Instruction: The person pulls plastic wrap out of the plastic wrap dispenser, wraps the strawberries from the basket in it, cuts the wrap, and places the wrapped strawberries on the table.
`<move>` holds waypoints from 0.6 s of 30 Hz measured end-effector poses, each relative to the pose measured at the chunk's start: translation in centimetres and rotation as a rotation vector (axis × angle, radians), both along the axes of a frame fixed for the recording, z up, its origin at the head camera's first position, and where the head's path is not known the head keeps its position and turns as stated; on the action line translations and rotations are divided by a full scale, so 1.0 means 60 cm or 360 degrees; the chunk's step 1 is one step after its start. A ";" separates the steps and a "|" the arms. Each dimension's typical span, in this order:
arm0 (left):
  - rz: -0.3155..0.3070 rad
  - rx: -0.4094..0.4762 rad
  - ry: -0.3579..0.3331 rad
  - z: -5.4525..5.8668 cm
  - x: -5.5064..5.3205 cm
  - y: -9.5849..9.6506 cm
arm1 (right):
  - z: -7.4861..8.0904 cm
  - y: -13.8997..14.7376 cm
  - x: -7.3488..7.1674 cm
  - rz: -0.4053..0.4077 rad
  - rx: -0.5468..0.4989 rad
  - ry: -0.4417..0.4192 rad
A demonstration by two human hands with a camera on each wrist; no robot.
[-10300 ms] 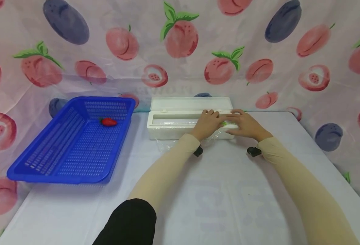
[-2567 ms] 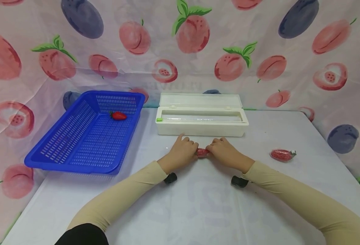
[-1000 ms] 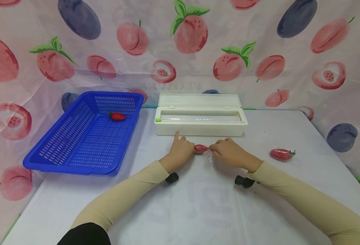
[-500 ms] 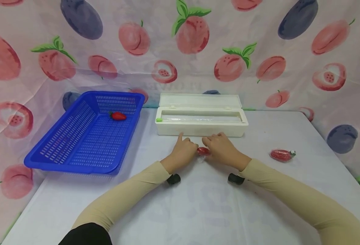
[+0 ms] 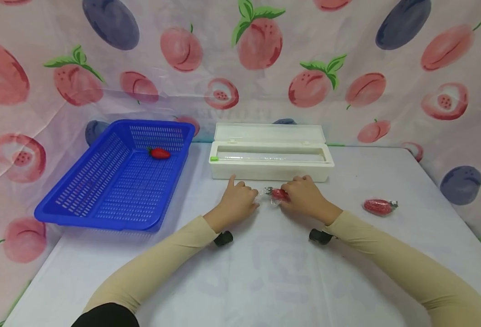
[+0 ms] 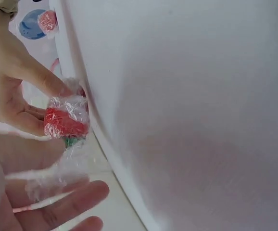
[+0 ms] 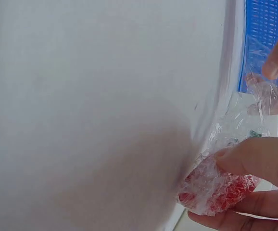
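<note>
Just in front of the white box, a red strawberry with a green leafy top is wrapped in crinkled cling film. My right hand holds it between thumb and fingers, its leafy end towards the left. From that end a loose tail of clear film stretches out. The thumb and a finger of my left hand pinch this tail, while the index finger points away towards the box. In the left wrist view, the strawberry shows a red body under shiny film, partly behind the right hand's fingers.
A white cling film box stands at the back, lid up, with a roll inside and a green slider at its left. A blue basket on the left holds a bare strawberry. Another wrapped strawberry lies on the right.
Over the last second the left hand has moved left, off the strawberry's body and onto the film tail. The strawberry's leafy end now shows. Earlier, both hands were at the film box.
</note>
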State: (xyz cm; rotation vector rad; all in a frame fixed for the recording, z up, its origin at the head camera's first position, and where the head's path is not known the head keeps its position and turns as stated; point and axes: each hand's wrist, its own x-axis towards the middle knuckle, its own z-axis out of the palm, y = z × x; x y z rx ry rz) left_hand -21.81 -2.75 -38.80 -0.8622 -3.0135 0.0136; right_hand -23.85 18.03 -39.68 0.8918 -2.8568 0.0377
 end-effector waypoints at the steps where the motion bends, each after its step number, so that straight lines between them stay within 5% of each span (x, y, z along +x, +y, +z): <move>1: -0.0038 -0.0014 -0.0014 0.000 0.000 0.000 | 0.000 0.000 0.000 0.0004 -0.0004 -0.0006; 6: -0.0268 -0.0144 -0.0083 -0.002 -0.003 0.004 | 0.001 -0.003 0.003 0.0029 0.0003 -0.0040; 10: -0.0363 -0.0180 -0.0072 -0.001 -0.003 0.006 | 0.001 -0.006 0.004 0.0005 0.0029 -0.0068; 18: -0.0313 -0.0123 0.0441 0.002 -0.006 0.014 | 0.003 -0.017 0.008 0.0053 -0.0004 -0.0034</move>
